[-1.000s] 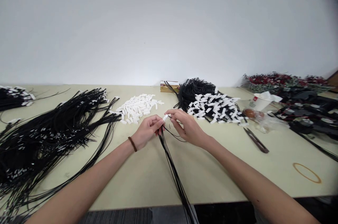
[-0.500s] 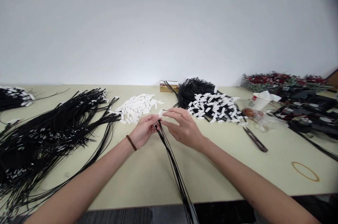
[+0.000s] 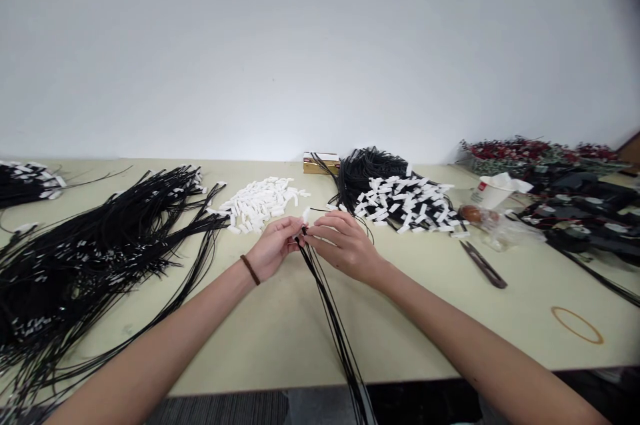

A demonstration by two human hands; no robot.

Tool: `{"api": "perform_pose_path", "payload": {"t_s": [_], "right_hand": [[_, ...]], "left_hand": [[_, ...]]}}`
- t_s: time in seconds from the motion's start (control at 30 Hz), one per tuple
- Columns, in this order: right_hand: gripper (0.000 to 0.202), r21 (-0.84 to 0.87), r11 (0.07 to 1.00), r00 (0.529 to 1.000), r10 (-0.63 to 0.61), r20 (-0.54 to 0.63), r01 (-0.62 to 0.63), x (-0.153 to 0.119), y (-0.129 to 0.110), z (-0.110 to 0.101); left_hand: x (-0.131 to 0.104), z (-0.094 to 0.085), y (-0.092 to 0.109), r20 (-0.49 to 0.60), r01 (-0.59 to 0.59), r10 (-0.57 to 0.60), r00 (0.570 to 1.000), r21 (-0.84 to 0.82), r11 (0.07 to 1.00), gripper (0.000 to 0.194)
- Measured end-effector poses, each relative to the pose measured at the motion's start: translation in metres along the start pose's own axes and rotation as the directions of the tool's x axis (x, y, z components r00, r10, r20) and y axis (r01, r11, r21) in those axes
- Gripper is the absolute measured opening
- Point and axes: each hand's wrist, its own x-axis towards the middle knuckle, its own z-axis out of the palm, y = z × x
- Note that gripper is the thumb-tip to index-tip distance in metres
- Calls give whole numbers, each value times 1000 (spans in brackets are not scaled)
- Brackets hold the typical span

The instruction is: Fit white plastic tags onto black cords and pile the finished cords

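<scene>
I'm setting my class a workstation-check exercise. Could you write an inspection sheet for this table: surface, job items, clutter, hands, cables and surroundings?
Surface: pale table; orange ring near the right front, band or mark unclear.
Job's things: white piece in hand; pile of white pieces beyond; white-ended heap right of the pile; black heap at left.
Clutter: paper cup, plastic bag and snips at right.
Hands: left hand pinches the white piece; right hand is close beside it, grip unclear.
Cables: black cords run from the hands past the near edge.
Surroundings: plain wall behind; other people: nothing seen.
</scene>
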Motion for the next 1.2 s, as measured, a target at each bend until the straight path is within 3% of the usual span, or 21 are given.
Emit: {"api": "perform_pose_path", "payload": {"t_s": [0.13,0.2,0.23,0.3,0.37,0.43,0.53,0.6,0.67,0.7,0.73,0.8,0.87,0.93,1.03,1.2], "right_hand": [[17,196,962,979,199,-38,-188,4,-3,0],[14,385,857,924,381,-27,-342,8,-6,-2],[13,488,765,876,482,-2,-420,10,-7,-4],[11,690,510,737,674,49,-513,14,-7,-8],[13,847,241,581,808,96,-474,17,-1,-13],[13,932,71,460,882,107,-354,18,9,-20],[16,965,57,325,945,30,-256,18,28,-30],[16,944,155,242,967,-84,-291,15,38,-34],[18,863,304,218,948,-232,-404,13,42,-38],[18,785,398,250,916,-314,-474,13,42,-39],[18,681,500,319,866,-385,-536,12,41,-40],[13,427,701,532,712,-458,-571,12,34,-40],[9,209,851,745,523,-414,-482,12,27,-39],[9,88,932,879,362,-310,-353,12,22,-36],[9,2,969,954,243,-174,-247,10,20,-32],[9,-8,976,973,216,-76,-217,9,24,-33]], "left_hand": [[0,0,1,-4,-13,13,1000,27,1000,24],[0,0,1,-7,-20,21,1000,45,999,25],[0,-1,1,-15,-24,25,1000,59,998,25],[1,-2,0,-36,-29,33,999,88,996,25],[2,-3,-1,-54,-35,41,998,107,994,25],[3,-4,-2,-62,-44,52,997,124,991,25],[4,-5,-4,-80,-52,65,995,153,987,25],[4,-5,-5,-94,-55,72,993,168,984,25],[4,-5,-5,-100,-57,76,992,174,983,24],[4,-4,-5,-101,-57,75,992,174,983,24],[4,-4,-5,-100,-55,73,992,170,984,24],[4,-4,-5,-97,-53,69,993,159,986,24],[4,-5,-5,-99,-53,68,993,146,988,24],[5,-6,-5,-99,-61,74,992,123,990,23],[6,-8,-4,-91,-84,92,992,83,993,21],[6,-8,-3,-96,-97,102,990,59,994,19]]}}
